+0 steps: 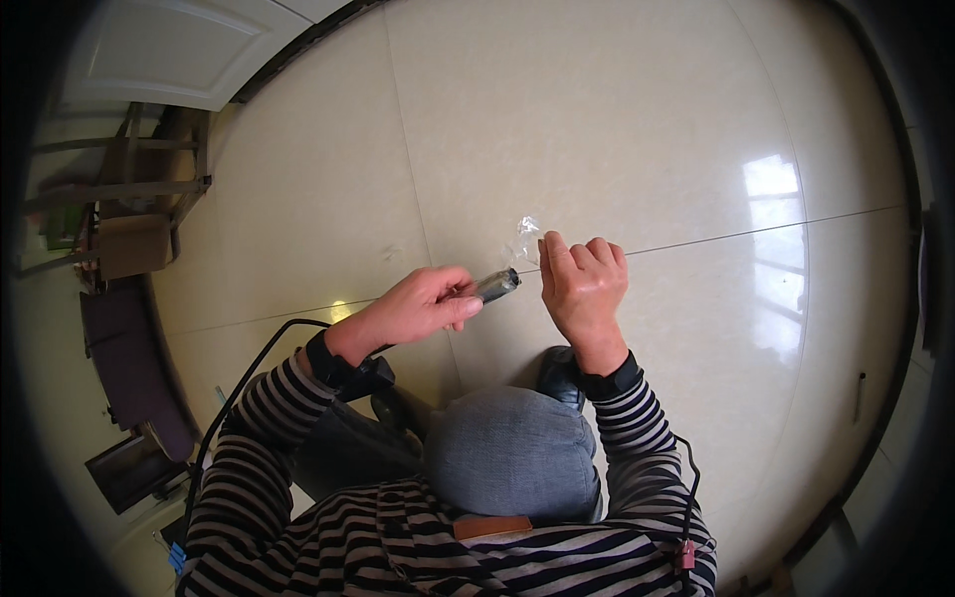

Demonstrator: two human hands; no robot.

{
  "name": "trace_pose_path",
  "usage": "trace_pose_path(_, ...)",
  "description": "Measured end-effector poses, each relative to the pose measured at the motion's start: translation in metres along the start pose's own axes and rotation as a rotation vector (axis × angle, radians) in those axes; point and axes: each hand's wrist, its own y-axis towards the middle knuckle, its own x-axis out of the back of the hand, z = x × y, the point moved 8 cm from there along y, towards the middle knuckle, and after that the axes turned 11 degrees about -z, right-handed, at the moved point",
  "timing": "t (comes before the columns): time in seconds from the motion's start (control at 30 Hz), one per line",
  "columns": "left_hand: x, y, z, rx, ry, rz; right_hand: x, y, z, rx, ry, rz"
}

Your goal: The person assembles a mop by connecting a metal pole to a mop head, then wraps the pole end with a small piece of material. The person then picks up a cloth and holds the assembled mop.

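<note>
A short dark cylinder [498,286] with a shiny wrapped surface lies in my left hand [418,304], its open-looking end pointing right. Thin clear plastic film [527,230] stretches from near that end towards the curled fingers of my right hand [586,295]. Those fingers appear pinched on the film's edge; the thumb is mostly hidden behind them. Both hands are above the floor, a small gap apart. What the cylinder is exactly cannot be told.
Below is a glossy tiled floor [597,112] with dark joint lines. My denim-covered knee [515,451] and a black shoe [559,377] are close beneath the hands. A wooden rack [194,183] with a cardboard box [134,242] stands left. Black cables [250,373] run along my arms.
</note>
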Motion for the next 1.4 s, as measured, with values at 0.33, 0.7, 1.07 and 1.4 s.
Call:
trace_pose_path(0.33, -0.012, 0.013, -0.015, 0.031, -0.166, 0.01, 0.006, -0.013, -0.002, 0.002, 0.039, 0.026)
trace_pose_path(0.7, -0.02, 0.027, -0.013, 0.042, -0.203, 0.176, 0.018, -0.017, -0.004, -0.016, 0.1, 0.042)
trace_pose_path(1.07, -0.018, 0.031, -0.011, 0.036, -0.15, 0.122, 0.026, -0.01, 0.004, -0.042, 0.182, 0.044)
trace_pose_path(1.4, -0.018, 0.03, -0.009, -0.018, -0.148, -0.02, 0.027, -0.008, 0.021, -0.004, 0.238, 0.059)
